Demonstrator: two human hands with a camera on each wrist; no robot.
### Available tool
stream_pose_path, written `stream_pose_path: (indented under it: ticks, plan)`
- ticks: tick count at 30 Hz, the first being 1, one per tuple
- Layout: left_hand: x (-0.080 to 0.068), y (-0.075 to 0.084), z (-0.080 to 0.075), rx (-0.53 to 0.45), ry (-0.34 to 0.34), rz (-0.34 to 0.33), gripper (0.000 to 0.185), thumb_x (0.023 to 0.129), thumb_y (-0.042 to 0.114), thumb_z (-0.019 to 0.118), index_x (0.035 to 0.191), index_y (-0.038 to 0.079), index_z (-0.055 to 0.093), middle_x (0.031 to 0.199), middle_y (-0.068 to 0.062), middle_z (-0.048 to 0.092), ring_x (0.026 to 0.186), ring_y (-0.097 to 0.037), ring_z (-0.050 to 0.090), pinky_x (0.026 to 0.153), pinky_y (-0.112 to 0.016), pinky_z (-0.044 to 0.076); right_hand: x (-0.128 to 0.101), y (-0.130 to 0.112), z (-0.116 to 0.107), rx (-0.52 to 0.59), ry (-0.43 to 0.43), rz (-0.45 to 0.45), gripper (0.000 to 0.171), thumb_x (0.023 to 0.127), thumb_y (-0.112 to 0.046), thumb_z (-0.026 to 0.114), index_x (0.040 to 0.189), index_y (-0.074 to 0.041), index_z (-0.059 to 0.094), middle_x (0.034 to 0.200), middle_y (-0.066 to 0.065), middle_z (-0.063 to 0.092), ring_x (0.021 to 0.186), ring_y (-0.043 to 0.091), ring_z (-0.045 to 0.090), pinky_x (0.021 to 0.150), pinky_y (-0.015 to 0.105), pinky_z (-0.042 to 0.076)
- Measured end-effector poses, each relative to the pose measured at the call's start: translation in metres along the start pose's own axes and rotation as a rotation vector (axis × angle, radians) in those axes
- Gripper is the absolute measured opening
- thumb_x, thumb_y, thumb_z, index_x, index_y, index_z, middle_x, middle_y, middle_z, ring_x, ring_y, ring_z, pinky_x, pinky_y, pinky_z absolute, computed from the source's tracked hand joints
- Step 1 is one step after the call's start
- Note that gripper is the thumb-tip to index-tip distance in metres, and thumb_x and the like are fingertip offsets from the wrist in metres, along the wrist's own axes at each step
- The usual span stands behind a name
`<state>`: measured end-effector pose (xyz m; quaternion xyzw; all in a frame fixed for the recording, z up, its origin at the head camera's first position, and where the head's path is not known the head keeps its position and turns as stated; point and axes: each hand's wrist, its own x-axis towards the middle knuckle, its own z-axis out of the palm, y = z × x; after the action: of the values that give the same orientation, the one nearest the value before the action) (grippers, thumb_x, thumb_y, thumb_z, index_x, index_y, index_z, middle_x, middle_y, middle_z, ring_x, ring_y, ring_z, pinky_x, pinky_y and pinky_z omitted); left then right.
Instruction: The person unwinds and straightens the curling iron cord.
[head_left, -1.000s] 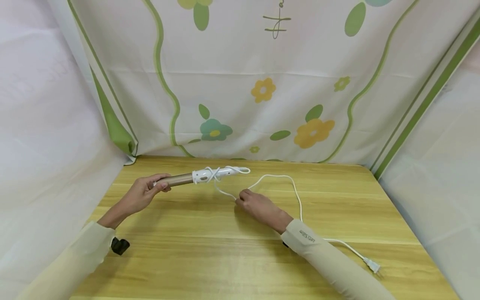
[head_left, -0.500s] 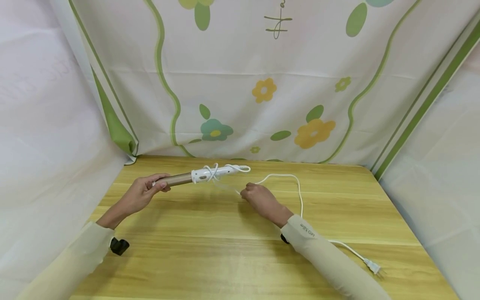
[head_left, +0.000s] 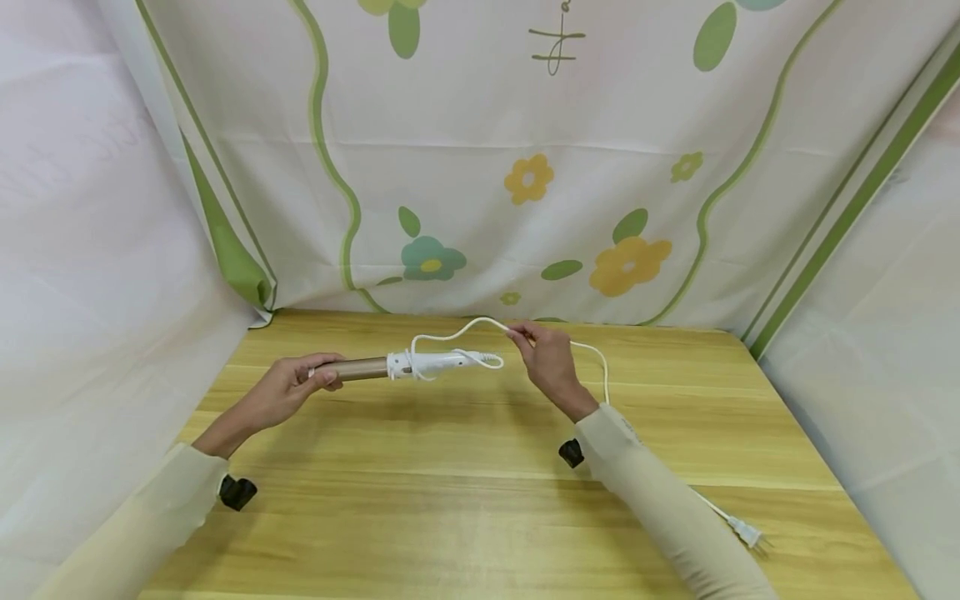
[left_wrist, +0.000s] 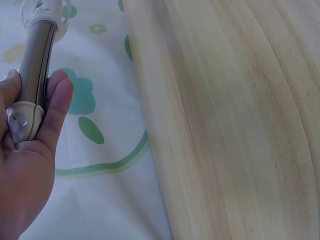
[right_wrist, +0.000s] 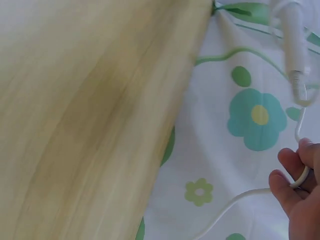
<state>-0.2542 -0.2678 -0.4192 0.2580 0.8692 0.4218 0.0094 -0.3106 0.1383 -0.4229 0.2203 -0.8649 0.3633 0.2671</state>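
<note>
**Head view: cord lifted off the curling iron's handle**

Head camera shows a change from a second ago: the right hand [head_left: 550,360], which was then low near the wooden tabletop [head_left: 480,500] in front of the white handle, is now raised beyond it, level with the handle's far end. The thin white power cord [head_left: 457,330] was looped in several turns around the handle; it now rises in one open arc from the handle to the right fingers. The left hand has hardly moved.

The left hand [head_left: 288,390] grips the tip of the slim curling iron with a bronze metal barrel and white plastic handle [head_left: 405,366]; in the left wrist view its fingers [left_wrist: 52,110] are curled around the barrel end. The right hand pinches the cord between thumb and fingertips [right_wrist: 284,186], the remaining fingers bent.

Both forearms, in pale cream sleeves, reach forward over the table. The iron is held level above the tabletop, between the two hands, barrel toward the left. Behind the right hand the cord runs down past the right sleeve to the white two-pin plug [head_left: 746,531] lying near the table's right front edge.
</note>
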Motion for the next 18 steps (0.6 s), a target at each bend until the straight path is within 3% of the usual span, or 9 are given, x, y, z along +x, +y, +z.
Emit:
stream_pose_path:
  ticks: [5, 9, 13, 18]
  plan:
    - [0.002, -0.002, 0.000, 0.074, 0.014, -0.033, 0.031, 0.104, 0.013, 0.049, 0.130, -0.001, 0.059, 0.100, -0.012, 0.074, 0.091, -0.003, 0.068, 0.079, -0.023, 0.055, 0.006, -0.009, -0.010, 0.158, 0.084, 0.059, 0.011, 0.091, -0.010, 0.070, 0.094, -0.001, 0.075, 0.084, 0.012, 0.075, 0.078, 0.025, 0.073, 0.073, 0.039, 0.058]
    - [0.003, -0.003, 0.000, 0.123, 0.039, -0.074, 0.034, 0.105, 0.016, 0.049, 0.131, -0.003, 0.058, 0.102, -0.017, 0.073, 0.091, -0.011, 0.071, 0.078, -0.030, 0.057, 0.010, -0.015, -0.019, 0.227, 0.065, 0.032, 0.011, 0.090, -0.011, 0.071, 0.095, -0.002, 0.076, 0.088, 0.012, 0.076, 0.080, 0.024, 0.073, 0.075, 0.036, 0.058]
    - [0.004, -0.002, -0.001, 0.151, 0.065, -0.107, 0.035, 0.105, 0.019, 0.048, 0.131, -0.002, 0.058, 0.100, -0.016, 0.073, 0.091, -0.016, 0.072, 0.076, -0.028, 0.056, 0.011, -0.019, -0.030, 0.224, -0.064, -0.021, 0.011, 0.091, -0.014, 0.070, 0.096, -0.006, 0.077, 0.093, 0.010, 0.076, 0.078, 0.021, 0.071, 0.072, 0.032, 0.057]
    - [0.005, -0.001, 0.000, 0.147, 0.072, -0.123, 0.034, 0.105, 0.020, 0.048, 0.130, -0.001, 0.059, 0.096, -0.011, 0.073, 0.092, -0.025, 0.072, 0.073, -0.024, 0.054, 0.009, -0.017, -0.042, 0.184, -0.335, -0.034, 0.010, 0.092, -0.016, 0.069, 0.095, -0.010, 0.077, 0.094, 0.005, 0.076, 0.078, 0.013, 0.068, 0.070, 0.029, 0.054]
